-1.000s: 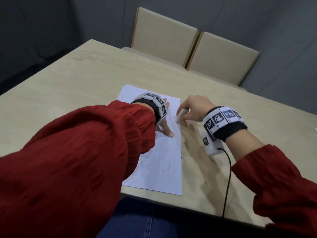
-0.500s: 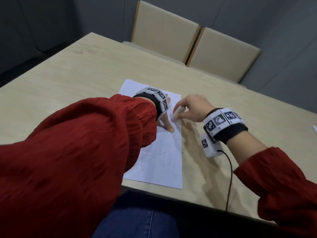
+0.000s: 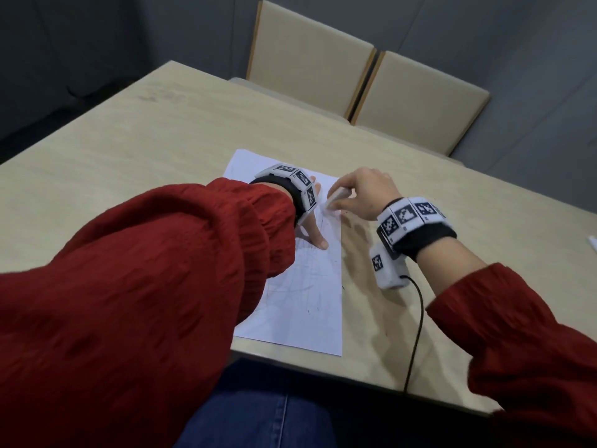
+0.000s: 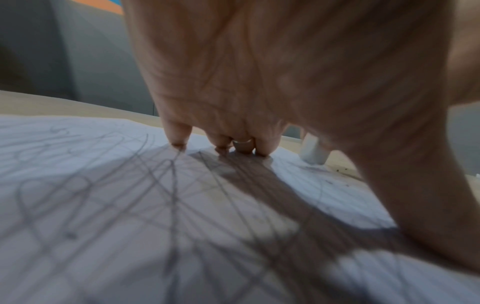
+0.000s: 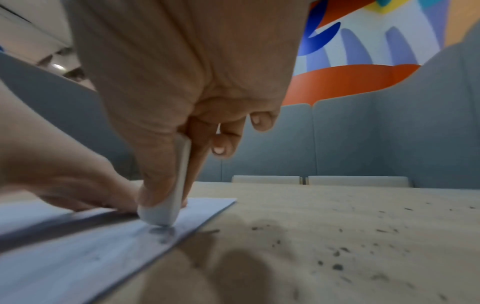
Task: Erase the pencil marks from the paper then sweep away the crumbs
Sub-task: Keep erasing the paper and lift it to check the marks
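A white sheet of paper [image 3: 303, 305] with grey pencil scribbles lies on the wooden table [image 3: 161, 150]. My left hand [image 3: 311, 227] presses flat on the paper with spread, straight fingers [image 4: 176, 133], mostly hidden behind the red sleeve in the head view. My right hand [image 3: 358, 195] pinches a white eraser [image 3: 336, 199] between thumb and fingers, its tip [image 5: 158, 214] down on the paper near the right edge, over a smudged mark. Dark eraser crumbs [image 5: 337, 265] lie scattered on the table right of the sheet.
Two beige chairs [image 3: 365, 79] stand at the table's far side. A black cable [image 3: 416, 331] runs from my right wrist unit over the near table edge. A small white object [image 3: 592, 242] sits at the far right edge. Grey partition walls surround the table.
My right hand with the eraser has shifted slightly left and away along the paper's right edge, in a rubbing motion. My left hand stays pressed on the sheet.
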